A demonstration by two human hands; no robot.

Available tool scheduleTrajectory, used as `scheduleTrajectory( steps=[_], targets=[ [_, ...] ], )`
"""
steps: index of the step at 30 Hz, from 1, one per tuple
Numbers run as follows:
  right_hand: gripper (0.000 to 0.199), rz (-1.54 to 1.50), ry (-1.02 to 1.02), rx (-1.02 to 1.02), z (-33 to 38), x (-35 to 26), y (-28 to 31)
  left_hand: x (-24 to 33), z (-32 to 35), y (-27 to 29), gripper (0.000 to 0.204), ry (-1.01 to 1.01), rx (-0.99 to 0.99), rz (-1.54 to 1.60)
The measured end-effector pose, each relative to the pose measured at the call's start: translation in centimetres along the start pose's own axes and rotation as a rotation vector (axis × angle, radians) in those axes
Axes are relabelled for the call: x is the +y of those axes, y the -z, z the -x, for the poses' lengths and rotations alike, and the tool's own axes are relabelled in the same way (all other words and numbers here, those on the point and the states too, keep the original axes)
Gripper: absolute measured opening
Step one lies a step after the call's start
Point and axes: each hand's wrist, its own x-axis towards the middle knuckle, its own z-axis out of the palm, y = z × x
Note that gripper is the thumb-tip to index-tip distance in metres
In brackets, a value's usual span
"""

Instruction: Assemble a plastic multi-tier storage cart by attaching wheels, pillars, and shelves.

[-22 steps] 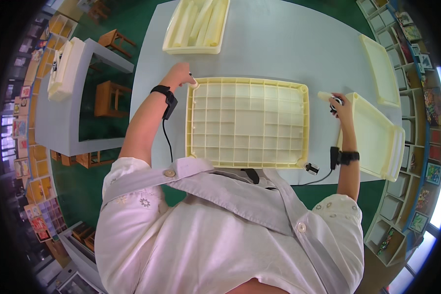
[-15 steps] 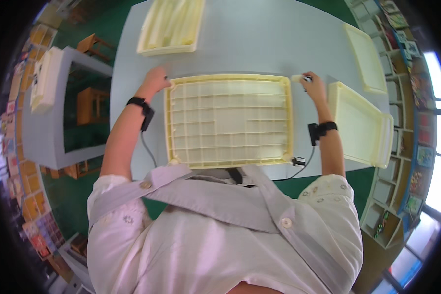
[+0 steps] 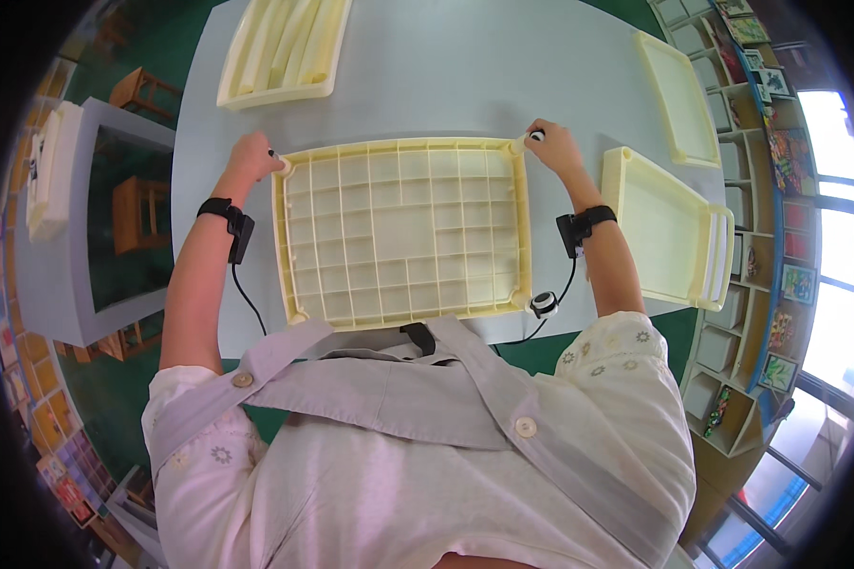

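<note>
A cream plastic panel with a gridded, ribbed face (image 3: 403, 230) lies on the grey table in front of me. My left hand (image 3: 250, 157) is closed at its far left corner, on a small white-and-black caster wheel (image 3: 273, 155) partly hidden by the fingers. At the far right corner, my right hand (image 3: 555, 150) pinches another white-and-black caster wheel (image 3: 537, 136) by the corner socket; I cannot tell whether it is seated. A third caster wheel (image 3: 544, 304) sits at the near right corner. No wheel shows at the near left corner (image 3: 297, 315).
A cream bin (image 3: 275, 93) holding long cream pieces stands at the far left. Right of the panel are a deep cream tray (image 3: 662, 228) and a shallow one (image 3: 678, 100). Another table (image 3: 76, 275) and wooden stools (image 3: 140, 213) stand left; shelves line the right.
My right hand has brought its caster wheel leftward to the panel's far right corner. My left hand stays at the far left corner. The whole view has shifted slightly.
</note>
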Motion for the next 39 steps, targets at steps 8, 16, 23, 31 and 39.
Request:
scheduleTrajectory(
  steps=[8,16,23,31,39],
  targets=[
    [0.022,-0.268,0.043,-0.083,-1.1,0.6,0.8,-0.1,0.2,0.1,0.024,0.01,0.01,0.025],
    [0.023,-0.195,0.015,-0.102,-0.5,-0.3,1.4,-0.3,0.1,-0.1,0.025,0.027,-0.005,0.014],
    [0.023,-0.13,0.078,-0.101,-1.1,-0.1,0.3,0.2,0.3,0.2,0.029,0.025,0.008,0.056],
    [0.021,0.093,0.237,0.022,0.1,-0.7,-1.9,-1.9,-0.6,-1.5,0.033,-0.119,0.199,-0.074],
    [0.017,0.07,0.232,0.059,0.9,0.2,-3.1,-2.4,-1.0,-1.8,0.028,-0.189,0.031,-0.102]
  ],
)
